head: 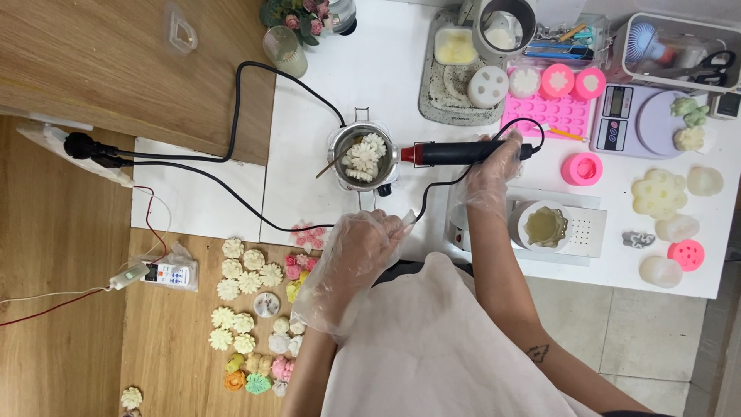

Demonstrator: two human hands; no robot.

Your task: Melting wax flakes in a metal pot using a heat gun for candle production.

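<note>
Here my right hand [494,158], in a loose clear glove, is wrapped shut around the black grip of the heat tool [463,153], fingers curled over the top so that the red nose points left, its tip right at the rim of the small metal pot [363,154]. My left hand [359,247], gloved too, sits low in front of me near the table's [386,62] front edge, fingers bent narrow as if pinching something at the cord [421,205]; I cannot tell what, if anything, lies between them. In the pot lie white flower-shaped wax pieces [364,158], with a thin stick [333,164] leaning over the left rim. I judge this to be the softening step: hot air aimed at the flowers, which keep their petal shapes for now. The next move, as I read it, calls for a steady nozzle near the wax without touching it, and for a slack cord kept away from the pot. Further out, a round white mould [545,225] holding yellowish wax stands on a white base just right of my forearm, pink moulds [557,81] and a scale [641,120] lie beyond, and rows of finished flowers [247,309] lie on the wooden floor to my left.
</note>
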